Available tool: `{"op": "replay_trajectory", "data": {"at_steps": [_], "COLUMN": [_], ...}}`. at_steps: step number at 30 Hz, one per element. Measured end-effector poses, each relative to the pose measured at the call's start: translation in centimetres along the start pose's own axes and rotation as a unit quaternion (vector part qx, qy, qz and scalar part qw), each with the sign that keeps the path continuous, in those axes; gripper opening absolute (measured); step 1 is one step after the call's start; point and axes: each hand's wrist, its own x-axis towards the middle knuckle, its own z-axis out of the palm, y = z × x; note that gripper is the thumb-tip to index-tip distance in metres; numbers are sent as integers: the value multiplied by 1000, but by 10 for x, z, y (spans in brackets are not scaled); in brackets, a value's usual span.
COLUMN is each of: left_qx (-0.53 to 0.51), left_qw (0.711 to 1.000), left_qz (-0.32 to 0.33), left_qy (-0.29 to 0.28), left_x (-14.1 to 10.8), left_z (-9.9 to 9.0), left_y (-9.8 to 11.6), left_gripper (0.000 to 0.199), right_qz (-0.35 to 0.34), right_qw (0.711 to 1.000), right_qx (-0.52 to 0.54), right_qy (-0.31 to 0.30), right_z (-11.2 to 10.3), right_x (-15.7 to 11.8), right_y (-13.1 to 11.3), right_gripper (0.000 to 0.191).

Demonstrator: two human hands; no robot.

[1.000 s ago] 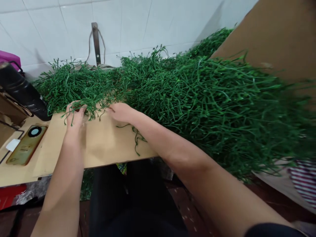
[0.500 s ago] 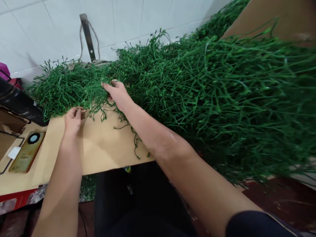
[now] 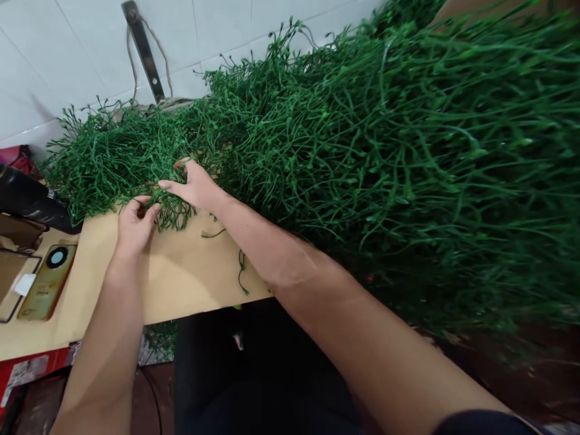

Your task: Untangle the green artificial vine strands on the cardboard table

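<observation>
My left hand (image 3: 133, 228) rests at the edge of the cardboard, its fingers curled round the ends of some thin green artificial stems (image 3: 174, 211). Close beside it, on the right, my right hand (image 3: 196, 186) is over the same stems, thumb and forefinger apart. Its other fingers are partly hidden among the greenery. Behind both hands lies a loose heap of green artificial stems (image 3: 122, 151) with small forked tips. A much larger pile of the stems (image 3: 385, 157) fills the right side.
Flat cardboard (image 3: 185, 272) covers the work surface, with a few loose stems on it. At left are a phone (image 3: 49, 283) and a black cylindrical object (image 3: 36, 196). A metal bracket (image 3: 144, 54) with cord stands against the tiled wall (image 3: 226, 30).
My right hand has moved left and nearer, bringing stems toward my left hand. The left thumb and forefinger have parted slightly around the stems. The view has shifted slightly.
</observation>
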Motion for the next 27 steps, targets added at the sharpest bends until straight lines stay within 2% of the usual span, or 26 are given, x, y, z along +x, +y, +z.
{"op": "replay_trajectory", "data": {"at_steps": [4,9,13,17,20,24,26,27], "left_qx": [-74,-148,-169,-202,-224,-271,-251,-210], "left_qw": [994,972,966,952,932,906,917,942], "left_qz": [-24,-39,-22,-91,-141,-184,-178,-146], "left_qy": [80,177,193,209,248,268,253,216], "left_x": [8,14,12,10,11,18,23,24], "left_z": [-5,-19,-21,-25,-37,-60,-68,-70], "left_y": [-4,-6,-2,10,14,-2,-15,-20], "left_gripper": [20,23,21,15,14,27,39,44], "right_qz": [-7,51,69,49,50,85,102,105], "right_qw": [999,997,996,995,989,985,978,975], "right_qx": [37,56,42,-56,-90,38,119,149], "right_qy": [-7,17,41,59,107,147,135,124], "right_z": [-2,3,0,-11,-23,-32,-33,-33], "right_x": [-3,6,5,-3,0,11,12,11], "right_y": [-2,5,4,-5,-3,5,5,4], "right_gripper": [42,27,19,11,14,18,19,19]}}
